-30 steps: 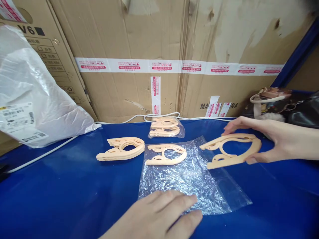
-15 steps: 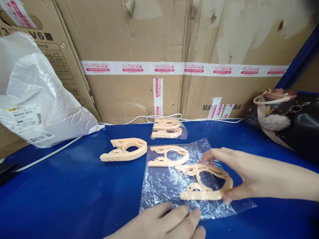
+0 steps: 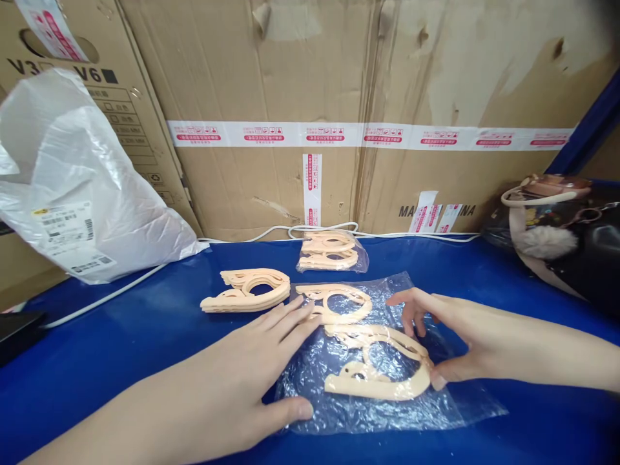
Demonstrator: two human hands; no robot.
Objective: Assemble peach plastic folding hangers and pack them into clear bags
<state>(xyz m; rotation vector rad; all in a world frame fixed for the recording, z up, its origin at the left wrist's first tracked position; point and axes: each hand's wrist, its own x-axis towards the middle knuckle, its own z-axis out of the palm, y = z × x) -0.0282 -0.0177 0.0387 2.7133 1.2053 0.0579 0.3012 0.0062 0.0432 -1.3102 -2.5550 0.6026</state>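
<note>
Two beige folded travel hangers lie at a clear plastic bag [image 3: 368, 413]; the back hanger [image 3: 346, 318] is partly covered by my left fingertips. The front hanger [image 3: 382, 389] shows glints of film across it, though I cannot tell whether all of it is inside the bag. My left hand [image 3: 242, 374] lies with fingers spread over the bag's left side. On the right, my right hand [image 3: 450, 336] has its fingers apart, the thumb at the front hanger's rounded end and the other fingertips by the bag's right side.
A stack of folded hangers [image 3: 247, 298] rests left of the bag on the blue table [image 3: 145, 349]. Behind it lies a bagged pack of hangers [image 3: 332, 252]. A white parcel bag [image 3: 111, 194], cardboard boxes [image 3: 271, 84], a white cable [image 3: 106, 297] and a black handbag [image 3: 581, 258] surround the area.
The front hanger has shifted left and slightly toward me, and my right hand has loosened from it. My left hand has moved up and left onto the bag, fingers spreading.
</note>
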